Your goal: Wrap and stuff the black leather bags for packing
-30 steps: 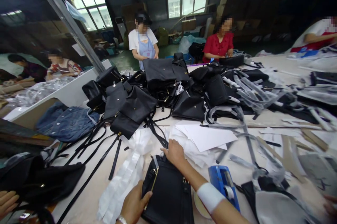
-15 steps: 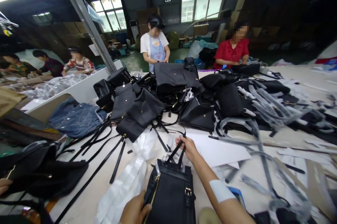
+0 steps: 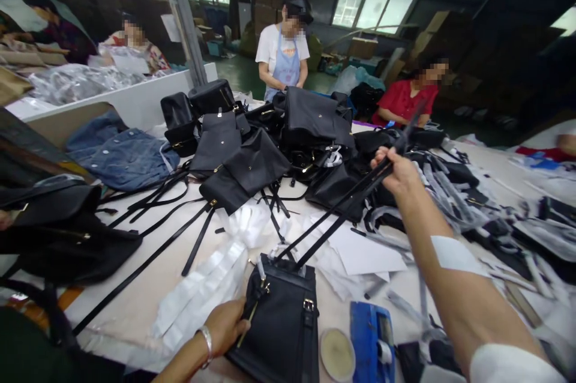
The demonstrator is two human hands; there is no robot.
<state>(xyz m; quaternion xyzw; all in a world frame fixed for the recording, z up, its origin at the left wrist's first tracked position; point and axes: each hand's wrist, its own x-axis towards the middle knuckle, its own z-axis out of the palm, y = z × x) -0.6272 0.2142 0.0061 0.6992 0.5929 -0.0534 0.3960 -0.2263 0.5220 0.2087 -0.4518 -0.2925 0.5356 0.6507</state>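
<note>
A black leather bag (image 3: 281,323) lies flat on the table in front of me. My left hand (image 3: 227,328) is closed on its left edge, by the gold zip. My right hand (image 3: 396,173) is raised over the table to the right, fingers closed on the bag's two black straps (image 3: 335,215), which run taut from the bag's top up to my fist. White paper wrapping (image 3: 211,287) lies to the left of the bag.
A heap of black bags (image 3: 270,143) covers the table's middle. A blue tape dispenser (image 3: 371,341) and a tape roll (image 3: 336,354) sit right of my bag. A denim garment (image 3: 121,155) lies left. Other people work at the far side.
My right hand has pulled the straps up and to the right, stretching them out from the bag. My left hand has stayed on the bag's edge. The view has swung left.
</note>
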